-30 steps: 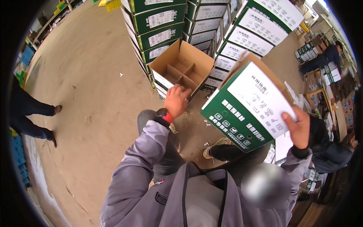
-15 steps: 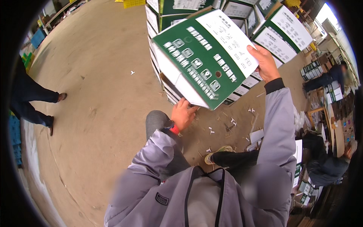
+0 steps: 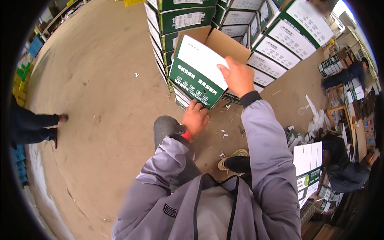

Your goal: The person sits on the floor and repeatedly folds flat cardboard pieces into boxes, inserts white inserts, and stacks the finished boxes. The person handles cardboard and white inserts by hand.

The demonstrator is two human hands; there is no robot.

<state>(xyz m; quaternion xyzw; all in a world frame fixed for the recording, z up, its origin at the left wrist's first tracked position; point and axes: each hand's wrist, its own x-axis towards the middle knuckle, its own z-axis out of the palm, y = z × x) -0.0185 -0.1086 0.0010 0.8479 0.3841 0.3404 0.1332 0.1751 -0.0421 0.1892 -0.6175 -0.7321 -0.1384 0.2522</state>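
Observation:
A green and white cardboard box (image 3: 198,72) is tilted in front of me, against the stacked boxes, its open top showing brown inner walls. My right hand (image 3: 239,78) grips its upper right edge, with the thumb on the white panel and the fingers over the rim. At the lower front edge, my left hand (image 3: 195,119) holds the box with curled fingertips, partly hidden against it. A red and black band circles the left wrist.
Tall stacks of matching boxes (image 3: 188,20) rise behind and to the right (image 3: 276,56). White scraps (image 3: 224,133) litter the concrete floor. At left a person's legs (image 3: 36,124) show; at right a person (image 3: 346,176) crouches by a white and green carton (image 3: 308,168).
The box has tipped back and lowered toward the stack, so its open inside now shows. My right hand has moved left and down with it; my left hand stays near the lower edge.

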